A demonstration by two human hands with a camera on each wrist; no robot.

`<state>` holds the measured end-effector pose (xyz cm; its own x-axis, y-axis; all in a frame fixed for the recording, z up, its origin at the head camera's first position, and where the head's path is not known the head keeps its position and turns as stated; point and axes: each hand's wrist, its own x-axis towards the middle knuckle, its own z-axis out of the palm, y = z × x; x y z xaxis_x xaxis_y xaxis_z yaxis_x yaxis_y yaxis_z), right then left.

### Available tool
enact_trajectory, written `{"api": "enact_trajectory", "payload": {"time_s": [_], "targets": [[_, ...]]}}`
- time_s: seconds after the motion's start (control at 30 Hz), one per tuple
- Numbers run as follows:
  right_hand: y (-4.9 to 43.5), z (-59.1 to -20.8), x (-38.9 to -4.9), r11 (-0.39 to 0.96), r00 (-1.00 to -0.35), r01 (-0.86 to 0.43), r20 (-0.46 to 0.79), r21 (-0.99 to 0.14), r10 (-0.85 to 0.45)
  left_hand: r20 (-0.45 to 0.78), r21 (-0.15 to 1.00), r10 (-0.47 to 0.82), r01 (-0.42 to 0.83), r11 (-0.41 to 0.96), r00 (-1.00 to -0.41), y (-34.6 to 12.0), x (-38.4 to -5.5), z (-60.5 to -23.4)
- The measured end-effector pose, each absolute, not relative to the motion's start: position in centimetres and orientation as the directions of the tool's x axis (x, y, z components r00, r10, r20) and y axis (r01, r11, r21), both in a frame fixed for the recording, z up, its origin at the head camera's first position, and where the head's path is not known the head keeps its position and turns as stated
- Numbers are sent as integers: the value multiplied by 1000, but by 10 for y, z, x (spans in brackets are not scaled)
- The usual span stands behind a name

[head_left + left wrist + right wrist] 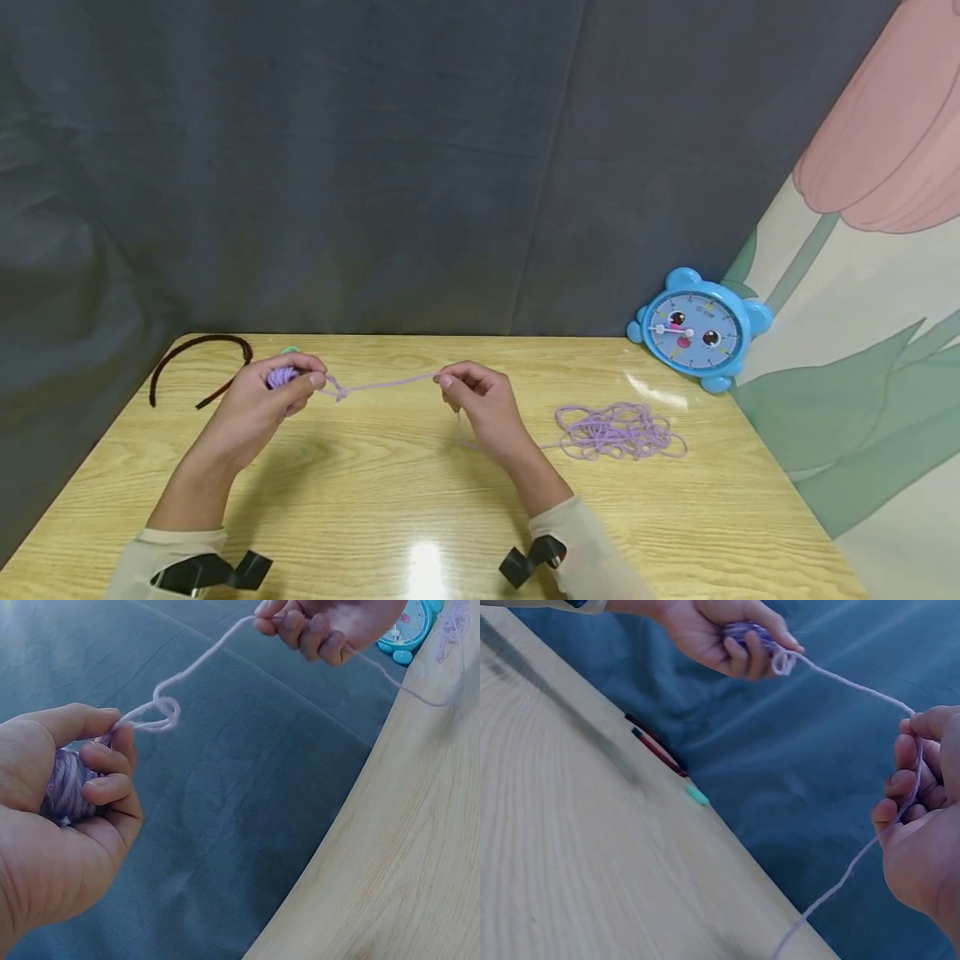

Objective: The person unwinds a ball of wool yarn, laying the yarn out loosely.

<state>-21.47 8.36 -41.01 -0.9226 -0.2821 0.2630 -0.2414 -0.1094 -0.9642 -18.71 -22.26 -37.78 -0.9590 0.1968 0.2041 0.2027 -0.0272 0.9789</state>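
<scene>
In the head view my left hand [262, 400] grips a small ball of purple yarn [281, 377] above the table. Its thumb and index finger pinch the strand, and a small loose loop [169, 714] sticks out past the fingertips in the left wrist view. From there a lilac strand [390, 384] runs across to my right hand [483, 408], which pinches it between thumb and fingertips. In the right wrist view the strand passes over the right palm and hangs down below it. It leads on to a loose, tangled heap of lilac yarn [618, 431] lying on the right side of the table.
A dark brown curved band [201, 340] lies at the table's back left. Behind the left hand shows a small green object [697, 796]. A blue animal-shaped clock [697, 329] leans at the back right corner. Dark cloth [375, 167] hangs behind the wooden table [360, 517].
</scene>
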Motion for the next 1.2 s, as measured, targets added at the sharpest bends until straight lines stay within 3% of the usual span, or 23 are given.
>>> {"api": "enact_trajectory", "payload": {"time_s": [0.27, 0.63, 0.97, 1.2], "targets": [[110, -403, -218, -162, -926, -284, 315, -945, -211, 205, 979, 189, 203, -27, -960, -222, -188, -377], [140, -399, -218, -136, -941, -311, 325, -941, -98, 186, 982, 187, 190, 0, -964, -225, -187, -379], [170, -392, -219, -249, -932, -342, 361, -906, -32, 183, 983, 193, 185, -8, -964, -224, -188, -379], [192, -385, -218, -256, -931, -354, 365, -899, 4, 188, 982, 196, 189, -13, -963, -224, -187, -379]]}}
